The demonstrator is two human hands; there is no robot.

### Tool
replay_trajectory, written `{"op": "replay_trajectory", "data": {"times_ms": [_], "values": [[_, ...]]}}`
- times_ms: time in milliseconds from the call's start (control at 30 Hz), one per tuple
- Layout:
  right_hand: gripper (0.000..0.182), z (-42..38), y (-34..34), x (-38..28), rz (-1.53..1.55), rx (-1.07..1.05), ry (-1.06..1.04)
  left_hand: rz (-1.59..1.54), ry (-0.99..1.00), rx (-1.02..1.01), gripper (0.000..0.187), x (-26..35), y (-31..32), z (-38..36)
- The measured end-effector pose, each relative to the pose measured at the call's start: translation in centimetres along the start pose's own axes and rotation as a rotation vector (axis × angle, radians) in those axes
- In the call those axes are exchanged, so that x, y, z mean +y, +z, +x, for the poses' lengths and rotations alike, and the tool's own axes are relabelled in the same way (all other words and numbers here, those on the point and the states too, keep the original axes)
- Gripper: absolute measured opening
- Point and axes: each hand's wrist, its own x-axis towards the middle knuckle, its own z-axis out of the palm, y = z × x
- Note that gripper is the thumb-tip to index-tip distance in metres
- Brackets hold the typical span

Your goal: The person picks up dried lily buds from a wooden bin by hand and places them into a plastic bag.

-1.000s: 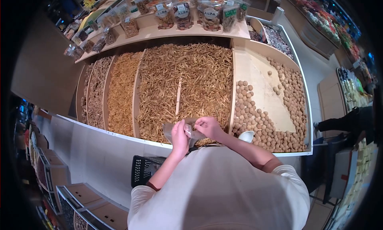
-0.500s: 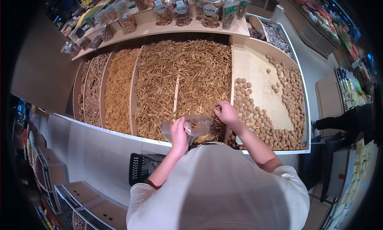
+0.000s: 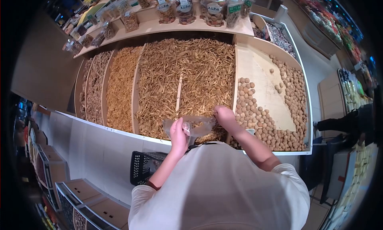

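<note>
My left hand (image 3: 179, 133) is closed around the side of a clear plastic bag (image 3: 201, 129), over the front of the bin of brown dried strips (image 3: 159, 82). The bag spreads toward my right hand (image 3: 225, 116), whose fingers are curled together at its right edge, above the strips. What the right fingers hold, if anything, is too small to make out. Just right of that hand, past a wooden divider, lie round tan nuts (image 3: 259, 120). Some strips show through the bag.
Orange strips (image 3: 121, 90) fill a bin at the left. Packaged bags (image 3: 185, 10) stand on a shelf (image 3: 159, 28) behind. A black basket (image 3: 139, 168) is below the counter's front edge. A person's dark-clothed limb (image 3: 339, 124) shows at the right.
My right hand has moved slightly down, closer to the bag's right edge. My left hand still grips the bag. The whole view has shifted a little.
</note>
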Motion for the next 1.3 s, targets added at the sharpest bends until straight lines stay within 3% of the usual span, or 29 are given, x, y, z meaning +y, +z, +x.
{"op": "replay_trajectory", "data": {"times_ms": [200, 333, 400, 500, 733, 800, 833, 900, 933, 1000, 1067, 1133, 1267, 1300], "values": [[0.003, -0.9, -1.6, 0.1, 0.058, 0.251, -0.015, 0.007, 0.011, 0.063, 0.025, 0.6, 2.3, -0.4], [0.005, -1.2, -2.5, 0.0, 0.110, 0.319, 0.004, 0.007, 0.012, -0.001, 0.025, 0.0, 2.3, 0.1], [0.010, -1.6, -3.0, -0.1, 0.361, 0.198, 0.217, 0.006, -0.018, 0.010, 0.025, 0.0, 2.5, 0.0], [0.012, -1.7, -2.5, 0.1, 0.555, 0.188, 0.279, 0.003, -0.019, 0.000, 0.025, 0.0, 2.2, 0.0], [0.015, -1.4, -5.3, -3.1, 0.741, 0.189, 0.267, -0.004, 0.003, 0.050, 0.027, 0.5, 2.0, -0.3], [0.014, -1.7, -7.7, -5.8, 1.049, 0.081, 0.252, 0.004, 0.020, 0.027, 0.027, 0.6, 2.1, -0.5], [0.014, -1.9, -8.1, -6.4, 1.049, 0.081, 0.253, 0.005, 0.020, 0.026, 0.027, 0.7, 2.1, -0.6], [0.011, -2.3, -8.5, -7.3, 1.236, -0.128, 0.190, 0.005, 0.025, 0.018, 0.027, 0.7, 2.2, -0.6], [0.011, -2.4, -8.2, -7.6, 1.236, -0.125, 0.190, 0.006, 0.024, 0.015, 0.027, 0.6, 2.2, -0.6], [0.009, -2.6, -7.2, -8.0, 0.858, -0.179, 0.058, 0.007, 0.014, 0.020, 0.027, 0.5, 2.3, -0.5], [0.011, -2.2, -5.9, -8.4, 0.787, -0.189, 0.076, 0.018, 0.010, 0.025, 0.026, 0.5, 2.5, -0.5], [0.014, -1.5, -4.8, -8.3, 0.386, 0.083, -0.384, 0.029, 0.006, 0.033, 0.026, 0.6, 2.5, -0.6], [0.015, -0.4, -3.5, -8.4, 0.355, 0.047, -0.523, 0.024, 0.003, -0.017, 0.021, 0.2, 1.4, -0.2], [0.013, -0.3, -3.4, -8.5, 0.276, -0.070, -0.503, 0.026, -0.005, -0.035, 0.019, 0.2, 1.1, -0.1]]}}
